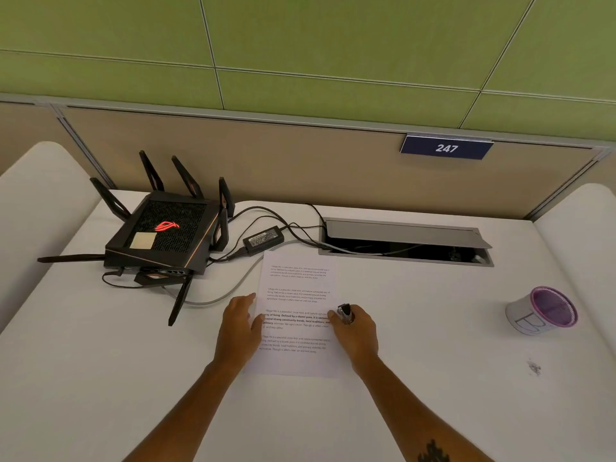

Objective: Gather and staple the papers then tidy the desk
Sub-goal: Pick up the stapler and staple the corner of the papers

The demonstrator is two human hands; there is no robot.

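Nearest to me, two bare forearms reach forward over the white desk (433,395). The left hand (238,331) lies with its fingers straight and close together, pressed flat on the left edge of the papers (296,315), pinning them down. The right hand (355,331) sits at the opposite edge, its fingers curled round a small dark and silver stapler (345,313) that pokes out above the knuckles, just over the right margin of the sheet.

The papers lie between the two hands as one squared pile, printed side up, with four blocks of text showing. How many sheets are in it I cannot tell from here. I see no staple in the pile, though one would be too small to make out.

Well off to the right of the right hand stands a small grey cup (541,311) with a purple rim, which looks a likely home for the stapler once the desk is tidied. Beyond the left hand sits a black router (166,235) with its aerials, its power brick (263,240) and cables, and past the top of the papers an open cable hatch (405,241).

By my reckoning the gathering is done, the stapling is either about to happen or just finished, and the tidying remains.
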